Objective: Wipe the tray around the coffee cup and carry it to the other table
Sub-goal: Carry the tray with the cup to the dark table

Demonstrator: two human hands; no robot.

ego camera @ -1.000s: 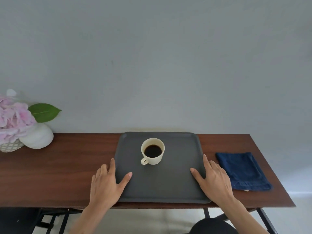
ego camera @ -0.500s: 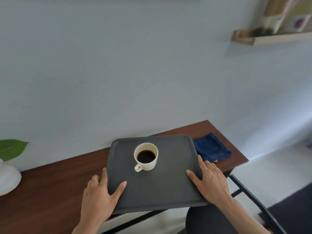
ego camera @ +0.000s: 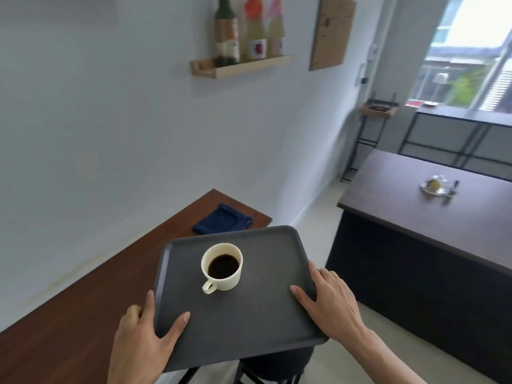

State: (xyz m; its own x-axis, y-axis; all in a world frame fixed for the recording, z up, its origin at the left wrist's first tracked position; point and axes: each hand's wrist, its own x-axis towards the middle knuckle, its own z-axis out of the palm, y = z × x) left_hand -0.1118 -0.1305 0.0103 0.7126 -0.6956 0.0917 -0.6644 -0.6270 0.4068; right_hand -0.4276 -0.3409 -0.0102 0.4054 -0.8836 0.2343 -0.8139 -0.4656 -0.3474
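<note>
Grey tray point(ego camera: 249, 314) gripped at both side rims by left hand point(ego camera: 141, 339) and right hand point(ego camera: 329, 306), thumbs on top; best kept level so the full coffee cup point(ego camera: 223, 268) stays unspilled toward the far-right dark table point(ego camera: 443, 217).

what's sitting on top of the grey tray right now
On the dark grey rectangular tray stands one cream ceramic cup of black coffee, handle toward the person. Both thumbs rest on its surface: left hand, right hand. The fingers underneath are hidden.
</note>
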